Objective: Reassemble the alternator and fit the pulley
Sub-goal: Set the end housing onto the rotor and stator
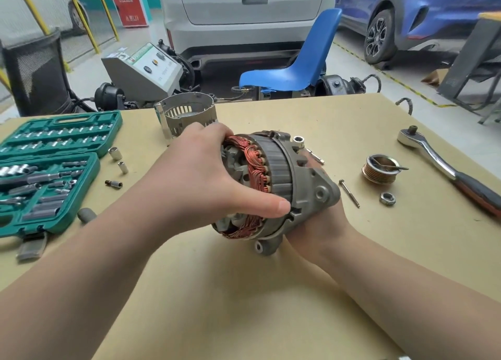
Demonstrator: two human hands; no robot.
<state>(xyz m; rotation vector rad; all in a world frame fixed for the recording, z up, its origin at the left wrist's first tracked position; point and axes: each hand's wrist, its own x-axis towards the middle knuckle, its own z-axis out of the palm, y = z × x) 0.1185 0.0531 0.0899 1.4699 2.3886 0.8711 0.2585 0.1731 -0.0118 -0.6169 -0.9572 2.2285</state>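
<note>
We grip the alternator [273, 186] mid-table, left hand [206, 175] clasping its bare copper windings, right hand [317, 224] cupped beneath the housing; squeezing may bend wires; the pulley [381, 170] waits right.

Socket case [51, 167] left of alternator [276, 186], pulley [381, 168] right.
</note>
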